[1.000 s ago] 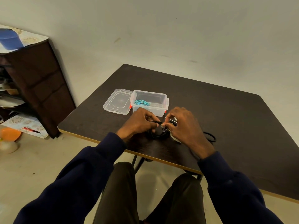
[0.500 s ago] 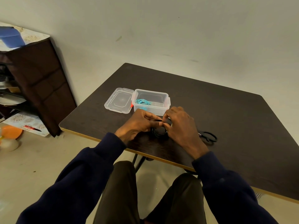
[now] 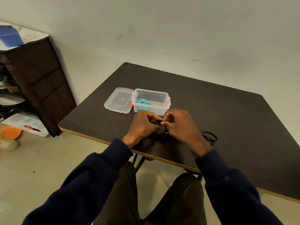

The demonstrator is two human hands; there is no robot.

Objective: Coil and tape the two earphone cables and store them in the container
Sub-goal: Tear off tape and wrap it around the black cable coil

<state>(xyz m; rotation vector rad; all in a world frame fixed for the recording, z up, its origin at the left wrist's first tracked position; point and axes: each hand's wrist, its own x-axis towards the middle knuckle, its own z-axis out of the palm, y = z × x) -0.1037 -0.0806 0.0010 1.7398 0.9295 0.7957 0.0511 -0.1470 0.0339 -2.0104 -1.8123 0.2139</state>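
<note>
A clear plastic container (image 3: 164, 95) stands open on the dark table (image 3: 211, 108), with a coiled turquoise earphone cable (image 3: 142, 101) inside it. Its clear lid (image 3: 119, 100) lies just to its left. Close in front of the container, my left hand (image 3: 142, 125) and my right hand (image 3: 181, 125) meet over a coiled black earphone cable (image 3: 160, 133). Both hands pinch the black coil between fingertips and thumbs. Most of the coil is hidden under my fingers.
Black scissors (image 3: 209, 137) lie on the table just right of my right hand. A dark cabinet (image 3: 37, 82) stands at the left by the wall, with a blue object (image 3: 9, 37) on top. An orange-topped item (image 3: 9, 138) sits on the floor at far left.
My hands have stayed over the black coil, with the fingertips drawn closer together on top of it. The view has shifted slightly.
</note>
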